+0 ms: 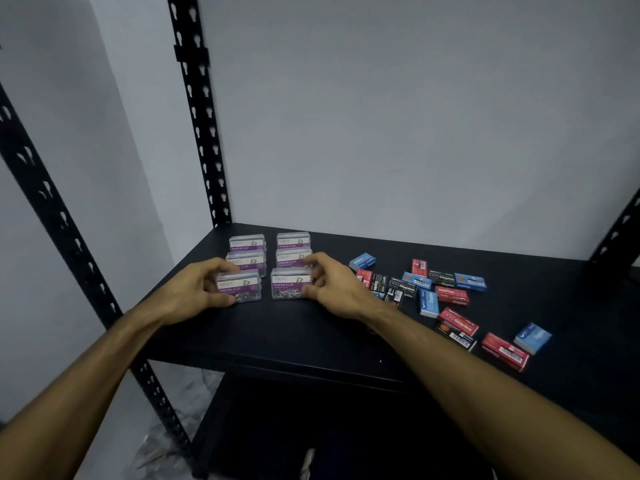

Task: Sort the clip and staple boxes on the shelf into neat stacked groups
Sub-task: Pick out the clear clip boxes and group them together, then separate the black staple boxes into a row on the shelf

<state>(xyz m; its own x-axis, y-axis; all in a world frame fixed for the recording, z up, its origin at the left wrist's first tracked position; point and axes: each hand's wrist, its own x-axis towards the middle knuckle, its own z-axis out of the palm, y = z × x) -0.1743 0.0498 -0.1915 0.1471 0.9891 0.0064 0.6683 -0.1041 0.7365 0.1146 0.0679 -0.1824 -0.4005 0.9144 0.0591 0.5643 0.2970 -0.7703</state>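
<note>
The left hand [197, 289] covers the left end of the front-left paper clip box [239, 285], so the start of its label is hidden. The right hand [330, 289] hides the right end of the front-right paper clip box [290, 284], and its fingers [313, 260] cover the 3 o'clock corner of the middle-right paper clip box [292, 257]. The right wrist masks part of the staple boxes [384, 289] at its 3 o'clock side; how many lie there cannot be told. Small print on the blue staple box [532, 337] is unreadable. Both forearms are cut by the bottom edge. The lower shelf [311, 427] at 6 o'clock is too dark to make out.
</note>
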